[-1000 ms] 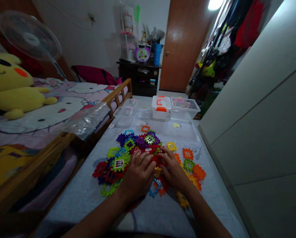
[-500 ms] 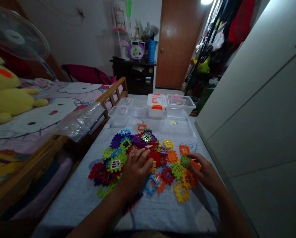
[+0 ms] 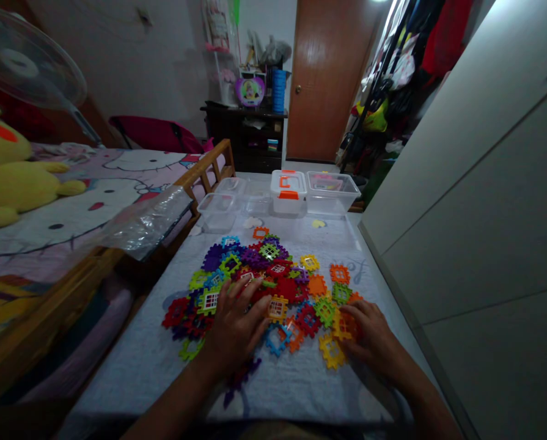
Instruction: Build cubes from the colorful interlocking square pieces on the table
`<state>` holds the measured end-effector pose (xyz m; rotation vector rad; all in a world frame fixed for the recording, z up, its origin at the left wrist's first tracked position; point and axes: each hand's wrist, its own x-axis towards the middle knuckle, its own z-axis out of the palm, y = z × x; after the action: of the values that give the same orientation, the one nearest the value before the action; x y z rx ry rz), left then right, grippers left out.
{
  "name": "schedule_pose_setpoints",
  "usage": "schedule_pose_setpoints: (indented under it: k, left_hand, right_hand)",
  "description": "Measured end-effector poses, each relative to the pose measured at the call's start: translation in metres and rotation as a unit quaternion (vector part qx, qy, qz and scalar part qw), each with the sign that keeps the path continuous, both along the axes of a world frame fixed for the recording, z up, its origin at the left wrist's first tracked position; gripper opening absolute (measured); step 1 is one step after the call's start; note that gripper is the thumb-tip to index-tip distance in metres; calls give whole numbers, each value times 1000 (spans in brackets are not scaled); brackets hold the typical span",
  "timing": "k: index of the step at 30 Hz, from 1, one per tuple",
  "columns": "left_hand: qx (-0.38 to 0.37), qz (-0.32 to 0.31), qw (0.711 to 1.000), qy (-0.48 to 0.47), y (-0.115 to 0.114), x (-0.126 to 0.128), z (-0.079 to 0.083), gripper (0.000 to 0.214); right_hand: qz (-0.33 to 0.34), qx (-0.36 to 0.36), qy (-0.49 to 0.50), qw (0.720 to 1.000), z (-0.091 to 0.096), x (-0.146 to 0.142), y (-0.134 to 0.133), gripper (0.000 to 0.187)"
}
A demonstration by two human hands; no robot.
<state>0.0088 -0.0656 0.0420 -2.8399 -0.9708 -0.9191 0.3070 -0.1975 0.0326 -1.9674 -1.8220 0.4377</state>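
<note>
Hands flat and spread on loose interlocking tiles (image 3: 273, 284) heaped mid-worktop (image 3: 301, 391): left hand (image 3: 234, 324) covers the pile's near side, right hand (image 3: 369, 339) touches an orange tile (image 3: 345, 327) toward the right edge; no tiles appear joined, and the clear boxes (image 3: 330, 192) at the far edge hold none of them.

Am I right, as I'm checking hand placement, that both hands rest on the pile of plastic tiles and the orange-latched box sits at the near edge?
Not quite. The head view shows the left hand and right hand on the plastic tiles, but the orange-latched box sits at the far edge.
</note>
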Motion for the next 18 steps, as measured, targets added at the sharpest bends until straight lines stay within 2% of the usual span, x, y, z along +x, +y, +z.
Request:
schedule_pose_setpoints:
  k: [5, 9, 14, 16, 18]
  left_hand:
    - [6, 44, 999, -29, 11, -36, -13, 32]
    - [-4, 104, 993, -49, 25, -60, -21, 30]
    - [-39, 197, 977, -68, 40, -75, -28, 31]
    - [-61, 219, 971, -77, 46, -78, -32, 33]
    - [-90, 227, 966, -84, 48, -81, -35, 35]
  right_hand:
    - [-10, 18, 53, 998, 15, -5, 1, 41]
    - [-4, 5, 86, 996, 19, -10, 7, 23]
    - [-72, 35, 98, 992, 15, -17, 18, 30]
    - [-88, 34, 99, 991, 13, -20, 23, 38]
    - [-86, 35, 92, 991, 11, -23, 28, 37]
